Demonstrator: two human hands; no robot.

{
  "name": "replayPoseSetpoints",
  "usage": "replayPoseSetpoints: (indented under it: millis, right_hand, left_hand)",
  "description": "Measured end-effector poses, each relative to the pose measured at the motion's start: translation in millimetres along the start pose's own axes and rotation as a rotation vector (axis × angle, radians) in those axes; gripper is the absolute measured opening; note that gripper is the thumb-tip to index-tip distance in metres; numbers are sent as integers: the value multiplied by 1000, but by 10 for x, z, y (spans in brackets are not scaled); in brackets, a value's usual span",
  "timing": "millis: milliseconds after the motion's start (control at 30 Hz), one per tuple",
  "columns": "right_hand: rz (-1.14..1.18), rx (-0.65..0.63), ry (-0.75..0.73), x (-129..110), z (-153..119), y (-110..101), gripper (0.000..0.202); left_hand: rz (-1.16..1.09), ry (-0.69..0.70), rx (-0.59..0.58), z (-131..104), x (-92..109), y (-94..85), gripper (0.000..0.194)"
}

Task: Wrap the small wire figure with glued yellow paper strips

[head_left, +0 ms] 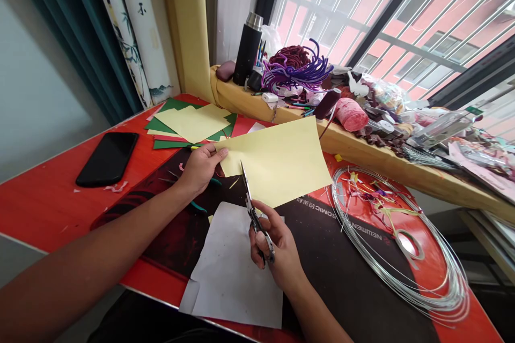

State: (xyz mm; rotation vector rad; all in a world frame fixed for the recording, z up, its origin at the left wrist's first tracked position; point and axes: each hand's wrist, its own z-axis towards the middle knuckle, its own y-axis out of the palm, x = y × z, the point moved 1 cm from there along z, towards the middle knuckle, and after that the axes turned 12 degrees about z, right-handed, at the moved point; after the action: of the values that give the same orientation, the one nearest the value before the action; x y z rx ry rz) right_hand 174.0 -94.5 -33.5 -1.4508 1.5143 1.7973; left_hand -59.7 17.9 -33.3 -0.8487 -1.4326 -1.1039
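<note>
A pale yellow sheet of paper is held up over the table, its left edge pinched between the thumb and fingers of my left hand. My right hand is closed round the handles of a pair of scissors, blades pointing away from me. The blades meet the lower left edge of the yellow paper, where a cut edge shows. Beneath the scissors a white sheet of paper lies on a dark mat. Pliers with teal handles lie partly hidden behind my left wrist.
Left on the red table lies a black phone. Green and yellow sheets are stacked behind my left hand. At right rests a coil of silver wire. Along the window ledge stand a black flask, purple cords and other craft items.
</note>
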Motion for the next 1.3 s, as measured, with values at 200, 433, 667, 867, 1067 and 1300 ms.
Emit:
replayPoseSetpoints:
  millis: [200,433,667,867,1067,1300]
  right_hand:
    - [-6,10,-3,4,-2,-2,64]
    - [41,40,-11,20,3,4,60]
    - [76,43,-2,9,9,20,58]
    - [39,28,0,-6,-5,21,58]
    - [42,14,5,-4,-4,15,60]
    - [47,11,0,-3,5,6,60]
  left_hand:
    - [-11,-10,-33,-7,29,8,44]
    - [1,-1,-18,0,22,1,40]
    - [-10,7,-17,-6,36,3,42]
    - [-3,10,-14,-6,37,2,44]
    - [-18,-13,-25,-17,49,6,46]
    - [-33,-20,-26,-12,58,13,45]
